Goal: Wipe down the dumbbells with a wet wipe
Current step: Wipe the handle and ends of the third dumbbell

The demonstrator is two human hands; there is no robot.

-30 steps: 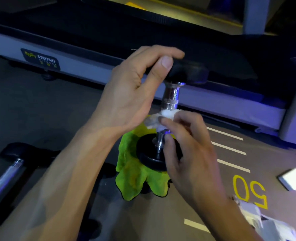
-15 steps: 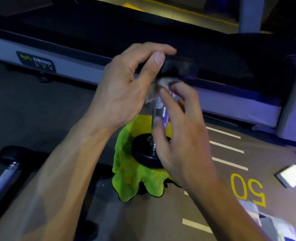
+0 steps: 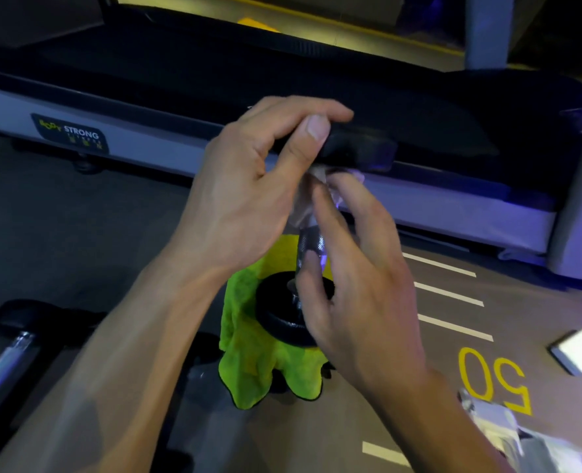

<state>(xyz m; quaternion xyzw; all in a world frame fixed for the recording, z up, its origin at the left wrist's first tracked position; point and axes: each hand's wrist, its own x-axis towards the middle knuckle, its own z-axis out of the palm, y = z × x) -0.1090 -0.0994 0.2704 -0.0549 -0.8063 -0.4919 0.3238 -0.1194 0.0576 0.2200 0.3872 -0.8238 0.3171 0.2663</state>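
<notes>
The dumbbell (image 3: 311, 245) stands on end, its long axis upright, one black head down on a lime-green cloth (image 3: 248, 356) on the floor and the other black head up at the top. The left hand (image 3: 248, 192) holds that top head, thumb curled across its near side and fingers hooked over the top edge, steadying the weight. Just below that head, the right hand (image 3: 358, 278) is closed around the chrome handle with a wet wipe (image 3: 305, 203) bunched between its fingers and the metal; the wipe shows as a pale crumple at the upper end of the handle, right under the left thumb. The right fingers curl round the bar from the right side and the thumb lies along its near side, the tip reaching down towards the lower head. The knurled middle of the handle shows between the two hands.

A second dumbbell (image 3: 8, 353) lies on its side at the lower left, well apart. Behind the hands runs a treadmill (image 3: 146, 97) with a dark belt. A yellow floor number (image 3: 494, 380) sits to the right, near a small white packet (image 3: 578, 349).
</notes>
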